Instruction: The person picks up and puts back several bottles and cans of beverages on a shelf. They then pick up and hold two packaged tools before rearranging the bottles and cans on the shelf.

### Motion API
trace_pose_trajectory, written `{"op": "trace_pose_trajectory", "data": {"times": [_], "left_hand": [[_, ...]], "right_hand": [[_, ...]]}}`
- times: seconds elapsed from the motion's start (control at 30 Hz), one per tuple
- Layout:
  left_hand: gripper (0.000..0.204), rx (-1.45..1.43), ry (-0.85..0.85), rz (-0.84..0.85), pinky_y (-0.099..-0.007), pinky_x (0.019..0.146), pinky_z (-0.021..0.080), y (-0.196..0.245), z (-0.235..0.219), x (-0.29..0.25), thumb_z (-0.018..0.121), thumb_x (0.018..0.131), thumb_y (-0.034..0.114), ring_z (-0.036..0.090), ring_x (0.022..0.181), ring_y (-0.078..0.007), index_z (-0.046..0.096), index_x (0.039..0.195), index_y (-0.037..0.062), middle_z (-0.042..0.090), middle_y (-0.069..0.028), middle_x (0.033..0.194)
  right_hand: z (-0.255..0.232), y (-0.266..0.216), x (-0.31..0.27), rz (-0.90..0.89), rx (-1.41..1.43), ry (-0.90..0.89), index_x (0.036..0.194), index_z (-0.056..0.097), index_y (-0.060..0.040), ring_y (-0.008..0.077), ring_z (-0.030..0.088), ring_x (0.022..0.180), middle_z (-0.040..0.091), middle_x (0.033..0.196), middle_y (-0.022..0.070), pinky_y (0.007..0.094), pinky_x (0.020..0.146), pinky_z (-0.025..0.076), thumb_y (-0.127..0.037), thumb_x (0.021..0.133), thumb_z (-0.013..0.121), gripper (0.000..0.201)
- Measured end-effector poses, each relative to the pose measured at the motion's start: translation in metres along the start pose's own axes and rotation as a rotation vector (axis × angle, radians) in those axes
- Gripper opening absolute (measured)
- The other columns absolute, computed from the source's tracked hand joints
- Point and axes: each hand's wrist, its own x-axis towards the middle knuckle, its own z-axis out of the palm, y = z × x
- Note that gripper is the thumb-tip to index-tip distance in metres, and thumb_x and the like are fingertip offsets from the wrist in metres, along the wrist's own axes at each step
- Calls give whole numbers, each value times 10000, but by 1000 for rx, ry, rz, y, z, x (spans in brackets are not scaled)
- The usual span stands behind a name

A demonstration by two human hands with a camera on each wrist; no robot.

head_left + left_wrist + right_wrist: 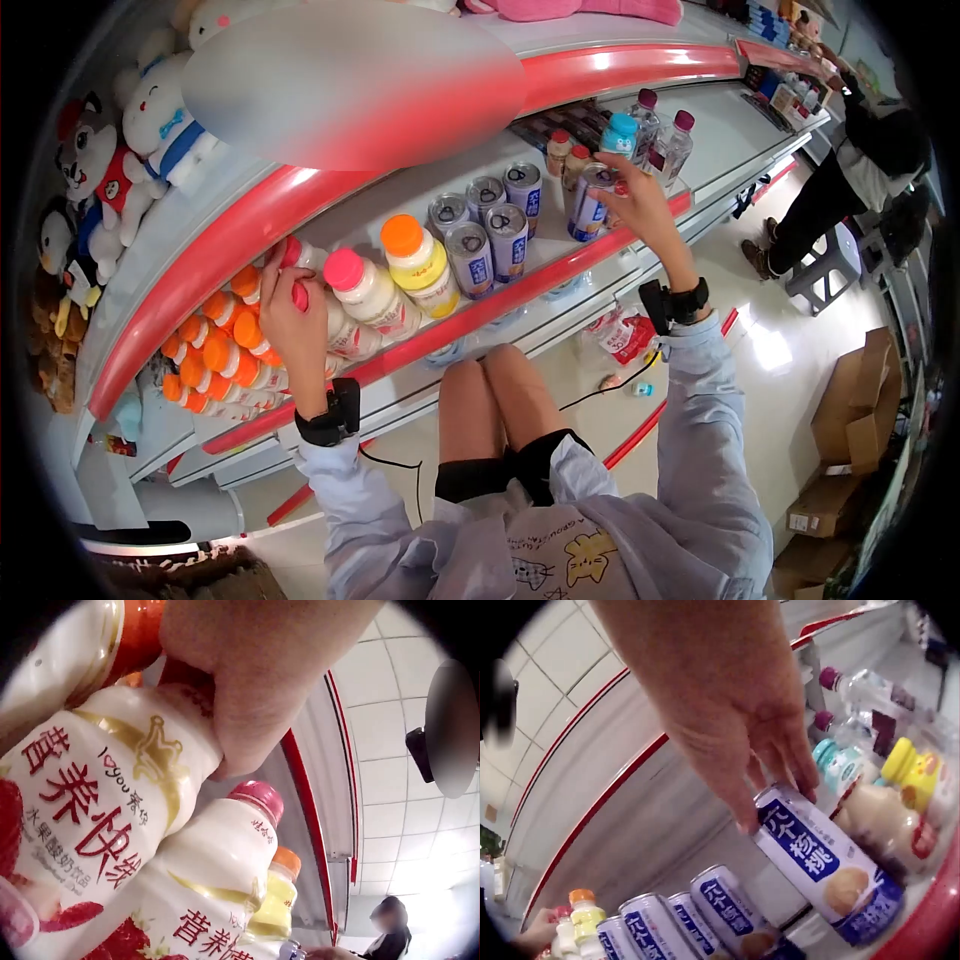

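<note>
Left hand (292, 325) and right hand (642, 203) both reach over a red-edged shelf (552, 225). From the head camera, the left hand pinches the top of a pink-capped yogurt drink bottle (350, 338). Rows of orange-capped bottles (216, 352) stand to that hand's left; just to its right come another pink-capped bottle (385, 302) and a yellow-labelled bottle (430, 285) with an orange cap. The right hand grasps a walnut drink can (588, 212) by its upper part. Five matching cans (507, 245) stand to that hand's left, a teal-capped bottle (620, 135) just beyond it, and clear purple-capped bottles (682, 137) farther out.

From the left wrist, the thumb presses the neck of the yogurt drink bottle and the hand covers much of its cap. Red Chinese lettering and strawberry print show below the hand.

From the right wrist, thumb and fingers take opposite sides of the can near its rim, and its printed walnut faces out below the hand. Close on the hand's right are a cream-coloured bottle (885, 817) and a yellow-capped bottle (922, 780).
</note>
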Motion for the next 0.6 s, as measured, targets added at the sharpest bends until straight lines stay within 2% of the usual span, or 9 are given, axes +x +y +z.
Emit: {"op": "trace_pose_trajectory", "data": {"times": [0.07, 0.1, 0.2, 0.3, 0.4, 0.5, 0.6], "left_hand": [[82, 15, -12, 2, -374, 845, 484, 1, -2, 1, 572, 759, 28, 601, 1025, -327, 628, 812, -1, 612, -132, 1206], [89, 21, -18, 2, -375, 850, 483, 2, -2, 1, 569, 759, 24, 598, 1031, -328, 630, 818, -1, 611, -131, 1209], [108, 20, -45, -7, -376, 857, 482, -3, -1, 0, 563, 759, 16, 596, 1040, -326, 637, 836, -1, 606, -132, 1219], [124, 33, -42, 14, -374, 861, 481, 0, -2, 1, 558, 757, 12, 594, 1048, -328, 640, 849, -2, 600, -136, 1225], [141, -10, -63, -32, -373, 859, 483, 1, -2, 1, 552, 754, 9, 596, 1048, -328, 642, 861, -6, 600, -139, 1224], [149, -6, -64, -9, -371, 856, 485, 1, -3, 1, 548, 753, 6, 598, 1042, -328, 642, 868, -9, 600, -138, 1225], [147, -10, -34, 8, -368, 858, 484, 3, -3, 1, 550, 752, 4, 601, 1039, -326, 640, 867, -12, 602, -137, 1221]], "right_hand": [[-10, 4, 0, 47, 1, -20, 1252, 523, -39, 289, 618, 1000, 629, 1087, 177, 347, 846, 474, -163, 815, 716, 494], [-13, 3, 0, -8, -15, -18, 1258, 515, -31, 314, 603, 1006, 611, 1115, 174, 354, 852, 472, -193, 813, 719, 515], [-19, -12, 0, 57, -109, -120, 1267, 513, -36, 331, 576, 1035, 594, 1143, 163, 375, 891, 449, -229, 812, 715, 533], [-11, -17, 7, -252, -299, 56, 1235, 542, -59, 324, 583, 992, 611, 1080, 154, 407, 883, 441, -242, 774, 717, 527], [10, -39, 30, -351, -323, 140, 1192, 575, -53, 315, 565, 1053, 624, 1070, 131, 424, 966, 384, -291, 774, 713, 500], [42, -49, 52, -472, -401, 57, 1140, 607, -46, 299, 580, 1013, 631, 1040, 123, 413, 953, 383, -334, 781, 694, 468], [58, -51, 59, -459, -377, -45, 1104, 627, -49, 280, 586, 971, 635, 1013, 119, 399, 917, 394, -359, 785, 679, 447]]}}
